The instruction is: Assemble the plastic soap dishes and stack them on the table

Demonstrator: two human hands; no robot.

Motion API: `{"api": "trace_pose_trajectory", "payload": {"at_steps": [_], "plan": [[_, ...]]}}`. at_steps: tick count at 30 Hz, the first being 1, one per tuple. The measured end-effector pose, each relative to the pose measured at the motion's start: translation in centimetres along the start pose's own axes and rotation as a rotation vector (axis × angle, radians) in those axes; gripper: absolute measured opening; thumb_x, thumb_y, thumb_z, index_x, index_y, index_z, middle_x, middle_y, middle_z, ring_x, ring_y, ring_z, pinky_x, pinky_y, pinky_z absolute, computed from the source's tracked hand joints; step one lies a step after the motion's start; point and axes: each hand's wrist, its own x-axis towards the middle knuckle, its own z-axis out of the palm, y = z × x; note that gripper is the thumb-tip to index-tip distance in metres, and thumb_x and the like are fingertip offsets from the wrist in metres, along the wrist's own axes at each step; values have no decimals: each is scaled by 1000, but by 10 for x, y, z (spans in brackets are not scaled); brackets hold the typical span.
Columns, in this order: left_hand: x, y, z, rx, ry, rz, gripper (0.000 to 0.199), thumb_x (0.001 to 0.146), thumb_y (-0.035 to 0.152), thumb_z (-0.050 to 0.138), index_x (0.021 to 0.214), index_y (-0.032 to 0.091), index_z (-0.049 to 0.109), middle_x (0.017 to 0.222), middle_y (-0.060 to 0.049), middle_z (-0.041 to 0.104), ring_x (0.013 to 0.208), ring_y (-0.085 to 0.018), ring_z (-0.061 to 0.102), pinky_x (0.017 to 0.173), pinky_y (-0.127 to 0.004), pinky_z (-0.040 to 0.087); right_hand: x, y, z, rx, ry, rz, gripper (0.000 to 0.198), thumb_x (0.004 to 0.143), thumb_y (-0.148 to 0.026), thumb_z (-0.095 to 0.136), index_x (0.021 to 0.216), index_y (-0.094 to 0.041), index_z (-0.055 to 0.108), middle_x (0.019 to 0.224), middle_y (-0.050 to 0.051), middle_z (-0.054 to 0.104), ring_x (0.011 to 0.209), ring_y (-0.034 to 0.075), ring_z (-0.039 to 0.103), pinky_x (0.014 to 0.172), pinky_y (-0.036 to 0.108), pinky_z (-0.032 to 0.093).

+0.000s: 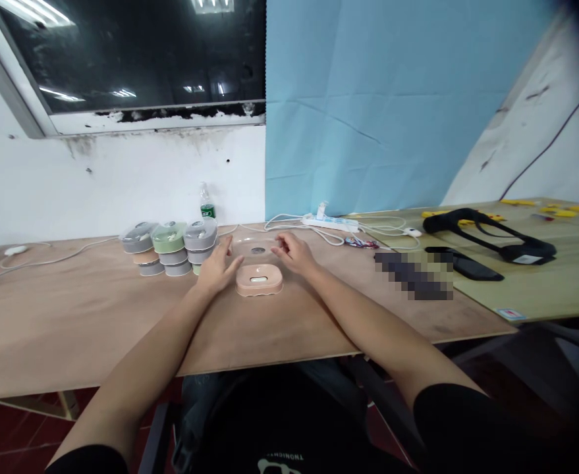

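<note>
A pink soap box base (259, 280) with an oval opening in its middle sits on the table in front of me. Just behind it lies a clear lid (249, 249) with a small grey oval on it. My left hand (218, 264) is at the lid's left side, thumb and fingers spread. On the other side, my right hand (295, 253) has its fingers loosely bent and apart by the lid's right edge; whether they touch it I cannot tell. Left of my left hand stand stacked lidded boxes in grey (201, 234), green (168, 237) and pink.
Behind the stacks stands a bottle with a green label (207, 205). A white power strip (330, 224) and cables run along the wall. To the right lie a blurred dark object (412, 276), a black phone-like object (467, 264) and a black headset-like frame (489, 237).
</note>
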Motion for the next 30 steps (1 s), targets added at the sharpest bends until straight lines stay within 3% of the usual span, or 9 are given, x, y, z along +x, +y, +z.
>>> {"api": "trace_pose_trajectory", "payload": {"at_steps": [4, 9, 12, 14, 16, 18, 20, 25, 30], "plan": [[-1, -2, 0, -36, 5, 45, 55, 93, 49, 37, 138, 18, 42, 103, -8, 62, 88, -19, 59, 76, -28, 44, -2, -9, 3, 109, 16, 23, 36, 88, -51, 43, 92, -17, 55, 71, 1, 55, 61, 13, 47, 62, 23, 35], [-2, 0, 1, -127, -69, 21, 72, 91, 50, 43, 148, 15, 20, 67, 1, 61, 66, -17, 58, 66, -27, 42, 3, -5, 5, 148, 29, 77, 43, 87, -51, 42, 59, -18, 42, 55, -4, 36, 55, 10, 37, 54, 23, 26], [-1, -2, 4, -124, -103, 31, 64, 90, 54, 40, 143, 17, 36, 63, 0, 62, 64, -18, 59, 65, -27, 42, 6, 4, 8, 162, -119, 140, 48, 87, -52, 38, 54, -18, 37, 53, -5, 30, 53, 9, 34, 52, 23, 23], [0, -6, 7, -99, -139, 10, 62, 89, 58, 40, 134, 17, 48, 71, -3, 66, 70, -20, 61, 67, -28, 43, 6, 11, 10, 151, -320, 197, 50, 86, -55, 40, 53, -18, 40, 51, -5, 32, 52, 9, 34, 51, 23, 23], [1, -9, 9, -71, -253, -5, 60, 87, 62, 39, 122, 17, 58, 84, -7, 69, 78, -22, 64, 70, -29, 44, 5, 18, 12, 156, -505, 249, 52, 83, -59, 42, 53, -17, 44, 50, -5, 36, 51, 9, 35, 50, 23, 24], [1, -11, 11, -66, -388, -4, 61, 87, 64, 35, 115, 17, 62, 92, -8, 70, 84, -23, 64, 72, -30, 45, 4, 23, 14, 174, -590, 280, 53, 80, -62, 45, 54, -16, 47, 50, -5, 40, 50, 8, 37, 50, 22, 25], [0, -11, 12, -71, -447, 8, 61, 88, 64, 32, 114, 16, 61, 93, -9, 71, 85, -23, 65, 72, -30, 45, 3, 25, 16, 196, -589, 308, 52, 79, -63, 47, 56, -16, 48, 48, -5, 43, 47, 8, 39, 47, 21, 26], [-2, -7, 10, -1, -361, 56, 63, 88, 64, 31, 123, 17, 56, 88, -7, 70, 83, -23, 65, 69, -30, 44, 2, 24, 15, 285, -625, 453, 46, 79, -62, 55, 67, -18, 47, 44, -5, 49, 33, 8, 43, 35, 19, 26], [-2, -5, 12, 42, -287, 73, 57, 91, 59, 32, 124, 20, 55, 90, -7, 70, 84, -22, 65, 72, -30, 44, 4, 23, 7, 459, -697, 582, 44, 75, -58, 65, 75, -19, 46, 48, -4, 57, 34, 8, 50, 31, 15, 30]]}}
